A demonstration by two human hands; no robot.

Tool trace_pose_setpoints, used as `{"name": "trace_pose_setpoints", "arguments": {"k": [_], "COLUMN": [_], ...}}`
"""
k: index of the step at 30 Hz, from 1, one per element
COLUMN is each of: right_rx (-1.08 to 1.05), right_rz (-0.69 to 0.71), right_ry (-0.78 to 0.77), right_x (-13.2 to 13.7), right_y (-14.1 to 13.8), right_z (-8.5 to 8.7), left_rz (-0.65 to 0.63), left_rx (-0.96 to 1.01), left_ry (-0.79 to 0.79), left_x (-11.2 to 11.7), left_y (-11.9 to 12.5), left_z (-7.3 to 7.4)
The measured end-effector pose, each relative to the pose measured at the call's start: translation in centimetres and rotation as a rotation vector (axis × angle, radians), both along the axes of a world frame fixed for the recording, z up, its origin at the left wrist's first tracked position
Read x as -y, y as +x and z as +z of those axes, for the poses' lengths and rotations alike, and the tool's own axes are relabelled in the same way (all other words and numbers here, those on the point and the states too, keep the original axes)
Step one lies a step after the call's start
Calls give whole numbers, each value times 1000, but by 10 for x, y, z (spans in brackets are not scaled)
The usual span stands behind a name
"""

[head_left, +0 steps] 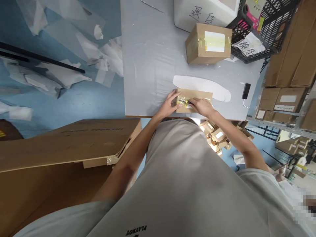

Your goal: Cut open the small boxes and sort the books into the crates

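In the head view a small taped cardboard box (pixel 195 94) lies at the table's front edge. My left hand (pixel 170 104) holds its left end, fingers at the far corner and thumb at the near side. My right hand (pixel 201 107) is closed around a utility knife (pixel 187 102) with yellow and black parts. The knife points left, its tip at the clear tape on the left part of the box. The fingers hide most of the knife's handle. Just behind the box lies a long white strip of paper (pixel 202 86).
On the grey table (pixel 145 59) stand a larger taped box (pixel 209 44), a white bin (pixel 206 14) and a black crate (pixel 269 29). A phone (pixel 246 91) with a cable lies at the right. A big open carton (pixel 74 138) is on my left. Plastic bags (pixel 74 46) litter the floor.
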State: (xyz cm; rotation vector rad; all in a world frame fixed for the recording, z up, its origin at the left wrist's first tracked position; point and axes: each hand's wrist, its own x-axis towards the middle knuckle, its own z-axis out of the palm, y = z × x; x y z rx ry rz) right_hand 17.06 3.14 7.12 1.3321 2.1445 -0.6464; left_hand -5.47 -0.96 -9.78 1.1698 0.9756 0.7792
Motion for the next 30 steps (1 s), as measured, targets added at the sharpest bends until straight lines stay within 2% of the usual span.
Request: {"name": "trace_pose_setpoints", "arguments": {"k": [10,17,22,26,30], "right_rx": [133,143,155,183,193], "right_rz": [100,140,193,212,215], "right_ry": [-50,-80,-63,-65,-62], "right_x": [-10,-21,-25,-26,-25], "right_y": [-12,-25,-33,-27,0], "right_z": [13,25,26,26,32], "left_rz": [-29,-18,-18,-5,8], "left_rx": [-58,-24,-10,-25,-47], "left_ry": [71,21,-14,-41,-61], "left_x": [2,1,0,-1,-1], "left_y": [-1,-1,-3,-5,-6], "left_z": [-11,-11,-9,-9,-7]}}
